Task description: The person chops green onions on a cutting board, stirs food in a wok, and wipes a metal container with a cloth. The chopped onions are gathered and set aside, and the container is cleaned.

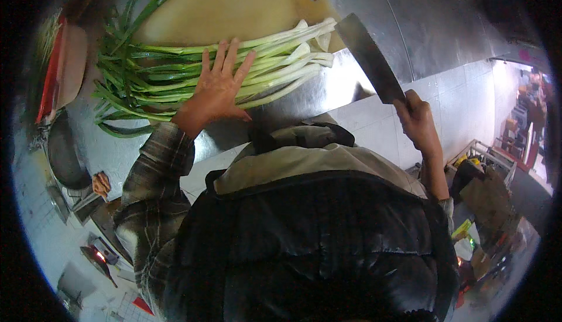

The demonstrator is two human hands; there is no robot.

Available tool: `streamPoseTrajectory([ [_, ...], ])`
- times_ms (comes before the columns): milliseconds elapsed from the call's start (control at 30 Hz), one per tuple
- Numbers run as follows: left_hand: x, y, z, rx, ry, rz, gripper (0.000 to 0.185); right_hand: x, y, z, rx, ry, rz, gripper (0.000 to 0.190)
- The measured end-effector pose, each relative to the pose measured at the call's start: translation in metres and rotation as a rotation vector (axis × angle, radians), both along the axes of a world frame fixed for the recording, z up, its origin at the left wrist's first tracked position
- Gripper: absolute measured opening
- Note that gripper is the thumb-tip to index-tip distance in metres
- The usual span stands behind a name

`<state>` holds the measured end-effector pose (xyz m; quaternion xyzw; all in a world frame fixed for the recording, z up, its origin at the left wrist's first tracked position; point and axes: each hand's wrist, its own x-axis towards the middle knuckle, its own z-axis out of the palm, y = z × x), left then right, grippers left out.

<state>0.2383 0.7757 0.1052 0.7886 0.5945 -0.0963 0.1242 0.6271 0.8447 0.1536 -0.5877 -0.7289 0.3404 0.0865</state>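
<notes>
A bunch of long green onions (272,59) lies side by side, green leaves to the left and white ends to the right. Their upper part rests over a yellowish cutting board (246,10), and the lower stalks reach past its near edge above the metal counter. My left hand (221,83) is spread flat on the middle of the stalks, fingers apart, gripping nothing. In my right hand (415,118) I hold a cleaver (371,59) by its handle. The blade slants up and left, its far corner close to the white ends; whether it touches them I cannot tell.
The stainless steel counter (421,15) extends to the right. At the left are a red-edged container (52,72), a dark pan (66,155) and a brown knobbly piece, perhaps ginger (101,184). Right of me, a rack (487,155) and bags stand low down.
</notes>
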Motion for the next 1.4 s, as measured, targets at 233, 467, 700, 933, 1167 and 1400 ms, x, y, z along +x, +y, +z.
streamPoseTrajectory([
  [233, -0.008, 0.011, -0.006, 0.15, -0.075, 0.021, 0.107, 0.0, -0.011, -0.017, 0.01, 0.082, -0.091, 0.023],
  [467, -0.02, 0.023, -0.013, 0.156, -0.159, -0.008, 0.081, -0.022, 0.003, -0.037, 0.148, 0.022, -0.087, 0.023],
  [700, -0.057, 0.063, -0.026, 0.241, -0.067, 0.17, 0.078, -0.081, 0.038, -0.04, 0.142, -0.2, 0.043, 0.02],
  [933, -0.056, 0.069, -0.008, 0.205, -0.13, 0.192, 0.101, -0.121, 0.046, -0.016, 0.055, -0.311, 0.268, 0.028],
  [1167, -0.025, 0.083, -0.013, 0.185, -0.1, 0.276, 0.117, -0.134, 0.098, -0.008, 0.22, -0.228, 0.167, 0.029],
  [1400, -0.03, 0.082, -0.018, 0.205, -0.203, 0.26, 0.1, -0.159, 0.071, -0.018, 0.044, -0.244, 0.341, 0.027],
])
